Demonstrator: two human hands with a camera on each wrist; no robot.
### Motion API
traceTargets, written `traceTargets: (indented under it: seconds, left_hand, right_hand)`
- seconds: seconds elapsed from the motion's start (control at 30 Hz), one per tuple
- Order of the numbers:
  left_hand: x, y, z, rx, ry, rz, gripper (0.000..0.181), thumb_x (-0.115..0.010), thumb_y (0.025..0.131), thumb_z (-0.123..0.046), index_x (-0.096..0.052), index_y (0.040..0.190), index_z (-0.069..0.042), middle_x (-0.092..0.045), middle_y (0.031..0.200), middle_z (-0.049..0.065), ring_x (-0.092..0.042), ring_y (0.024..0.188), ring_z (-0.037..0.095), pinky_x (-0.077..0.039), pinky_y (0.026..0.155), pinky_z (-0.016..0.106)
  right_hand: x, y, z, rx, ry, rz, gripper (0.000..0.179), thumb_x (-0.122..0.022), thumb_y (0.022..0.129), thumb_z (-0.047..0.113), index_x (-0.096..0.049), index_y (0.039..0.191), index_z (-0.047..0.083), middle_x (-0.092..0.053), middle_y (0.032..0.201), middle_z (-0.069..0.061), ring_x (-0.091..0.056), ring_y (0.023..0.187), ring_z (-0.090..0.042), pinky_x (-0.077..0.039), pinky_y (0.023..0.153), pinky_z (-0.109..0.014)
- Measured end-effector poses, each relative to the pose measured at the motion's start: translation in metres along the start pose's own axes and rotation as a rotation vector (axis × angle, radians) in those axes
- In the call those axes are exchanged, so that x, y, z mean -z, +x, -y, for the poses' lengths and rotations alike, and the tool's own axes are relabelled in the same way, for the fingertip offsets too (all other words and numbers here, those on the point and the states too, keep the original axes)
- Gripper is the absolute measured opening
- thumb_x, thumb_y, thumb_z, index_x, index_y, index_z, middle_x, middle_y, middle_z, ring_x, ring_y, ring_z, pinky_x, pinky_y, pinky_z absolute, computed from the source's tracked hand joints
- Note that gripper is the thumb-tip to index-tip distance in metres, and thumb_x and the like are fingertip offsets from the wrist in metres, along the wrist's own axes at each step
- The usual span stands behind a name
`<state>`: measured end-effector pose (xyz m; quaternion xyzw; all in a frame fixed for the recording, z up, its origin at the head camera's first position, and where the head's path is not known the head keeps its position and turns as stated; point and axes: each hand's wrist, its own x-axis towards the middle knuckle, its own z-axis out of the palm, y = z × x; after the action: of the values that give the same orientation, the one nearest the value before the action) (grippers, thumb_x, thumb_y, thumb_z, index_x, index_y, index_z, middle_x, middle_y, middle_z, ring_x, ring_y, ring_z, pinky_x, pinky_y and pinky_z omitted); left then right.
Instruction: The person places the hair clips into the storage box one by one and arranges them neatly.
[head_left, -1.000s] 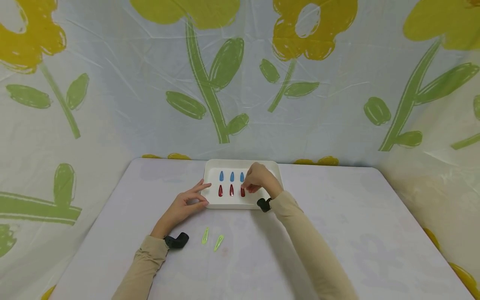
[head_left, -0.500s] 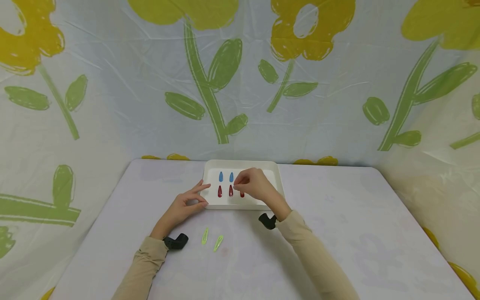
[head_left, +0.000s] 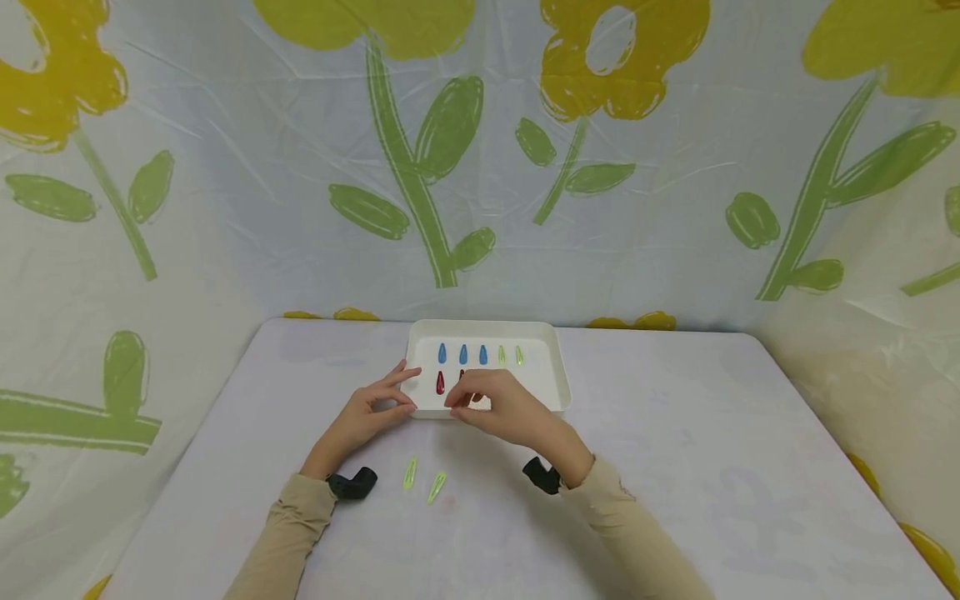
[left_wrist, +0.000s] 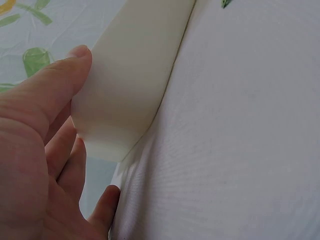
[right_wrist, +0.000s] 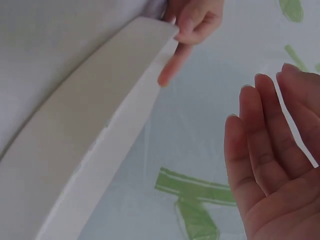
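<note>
A white tray (head_left: pixel 551 367) lies at the back of the table. In it stand blue snap hair clips (head_left: pixel 463 354) and two light green clips (head_left: pixel 511 355) in one row. A red clip (head_left: pixel 440 382) lies in the row below, others there hidden by my right hand. My left hand (head_left: pixel 375 406) holds the tray's front left corner, the thumb (left_wrist: pixel 75 65) on the front side and fingers round the left wall. My right hand (head_left: pixel 504 406), fingers loosely bent, hovers over the front rim; nothing shows in it in the right wrist view (right_wrist: pixel 270 145).
Two more light green hair clips, one upright (head_left: pixel 410 472) and one slanted (head_left: pixel 437 488), lie on the table (head_left: pixel 675 467) in front of the tray. A flower-printed cloth (head_left: pixel 300 125) hangs behind and along both sides.
My right hand moves from the third red clip back toward me and left, over the tray's front rim. The green clips inside the tray come into sight. My left hand stays put.
</note>
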<state>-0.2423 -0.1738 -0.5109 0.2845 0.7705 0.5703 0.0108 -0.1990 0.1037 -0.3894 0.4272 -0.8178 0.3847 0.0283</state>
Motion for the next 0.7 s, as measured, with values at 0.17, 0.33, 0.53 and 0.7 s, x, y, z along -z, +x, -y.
traceTargets:
  seconds: [0.17,0.33,0.53,0.7]
  left_hand:
    - [0.000,0.000,-0.002,0.000,0.003,-0.003,0.007,-0.074,0.091,-0.016,-0.077,0.093,-0.010,-0.049,0.149,0.002,-0.017,0.151,0.026,-0.012,0.117,0.060]
    - [0.000,0.001,-0.002,-0.006,0.011,-0.005,0.004,-0.074,0.090,-0.011,-0.076,0.093,-0.009,-0.049,0.149,0.005,-0.017,0.151,0.029,-0.013,0.117,0.061]
    - [-0.001,0.001,-0.001,-0.017,-0.002,-0.013,0.004,-0.074,0.088,-0.004,-0.075,0.092,-0.004,-0.048,0.149,0.013,-0.017,0.150,0.036,-0.012,0.117,0.062]
    - [-0.001,0.000,-0.004,-0.010,-0.006,-0.012,0.003,-0.074,0.089,-0.007,-0.076,0.091,-0.009,-0.049,0.149,0.008,-0.017,0.151,0.031,-0.011,0.118,0.059]
  right_hand:
    - [-0.012,-0.009,0.008,0.035,-0.072,0.076,0.009,-0.072,0.091,0.009,-0.073,0.100,0.011,-0.068,0.096,0.003,-0.063,0.088,-0.011,-0.054,0.079,-0.026]
    - [-0.025,-0.015,0.014,0.064,-0.145,0.125,0.010,-0.072,0.093,0.016,-0.073,0.102,0.012,-0.067,0.100,0.005,-0.064,0.090,-0.013,-0.048,0.081,-0.015]
    - [-0.042,-0.017,0.015,0.092,-0.207,0.204,0.013,-0.071,0.093,0.019,-0.073,0.103,0.011,-0.067,0.100,0.001,-0.062,0.091,-0.010,-0.046,0.084,-0.013]
    - [-0.059,-0.019,0.009,0.005,-0.273,0.331,0.015,-0.073,0.091,0.015,-0.074,0.106,0.012,-0.065,0.106,0.003,-0.059,0.098,-0.006,-0.046,0.087,-0.014]
